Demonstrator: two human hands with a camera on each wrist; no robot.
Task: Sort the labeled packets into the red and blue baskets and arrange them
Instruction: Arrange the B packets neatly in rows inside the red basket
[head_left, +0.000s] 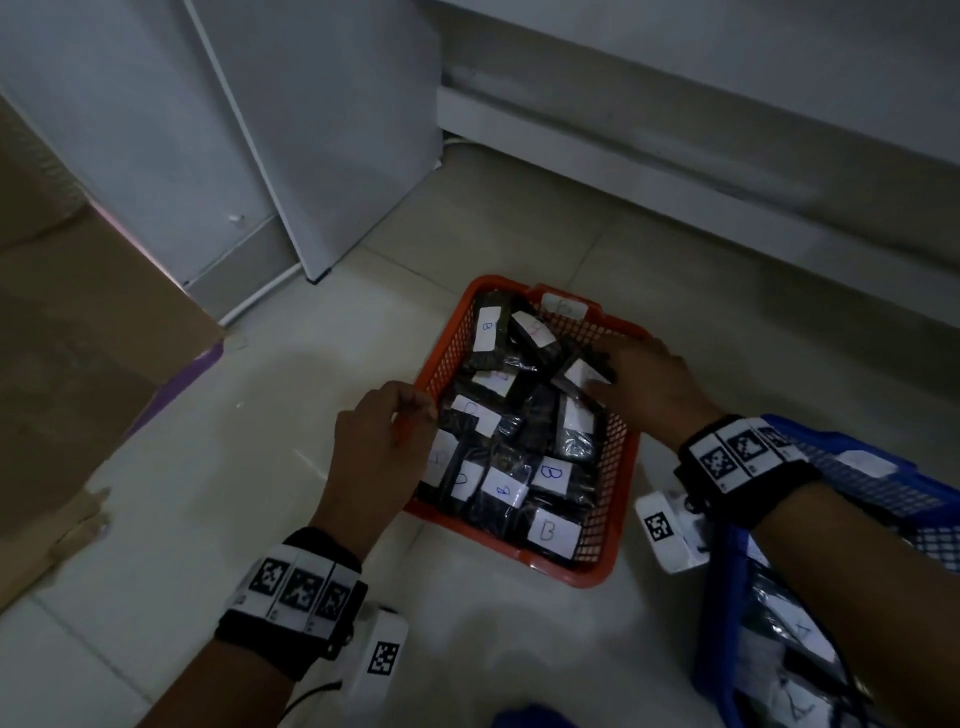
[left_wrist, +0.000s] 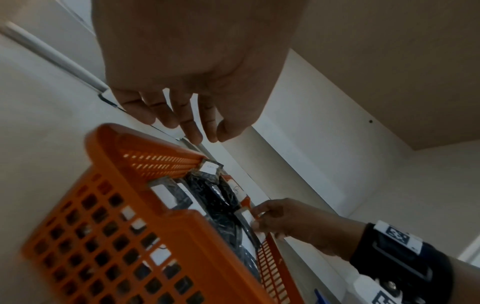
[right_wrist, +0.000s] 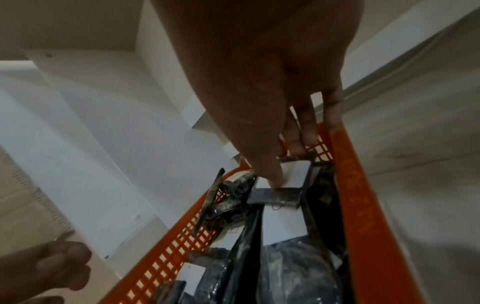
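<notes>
I am crouched over a red-orange plastic mesh basket (head_left: 618, 457) standing on the pale tiled floor (head_left: 249, 415). It is packed with dark, glossy plastic packets carrying white paper labels; several labels near the front edge read "B" (head_left: 553, 531).

My right hand (head_left: 652, 379) reaches into the far right side of the basket. Its thumb (right_wrist: 272, 176) presses down on the white label of one dark packet (right_wrist: 296, 174) lying against the right wall, while the other fingers curl over the packet's far end, so this hand grips that packet.

My left hand (head_left: 382, 447) sits at the basket's left rim. From the head view its fingers bend over the edge, but in the left wrist view the fingers (left_wrist: 192, 127) hang loosely above the rim with nothing between them, so I read it as relaxed and holding nothing.

A blue plastic mesh basket (head_left: 862, 483) stands just right of the red one, under my right forearm, with more clear-wrapped packets (head_left: 789, 634) inside. A brown cardboard box (head_left: 78, 374) sits to the left, and white cabinet panels (head_left: 322, 130) rise behind.
</notes>
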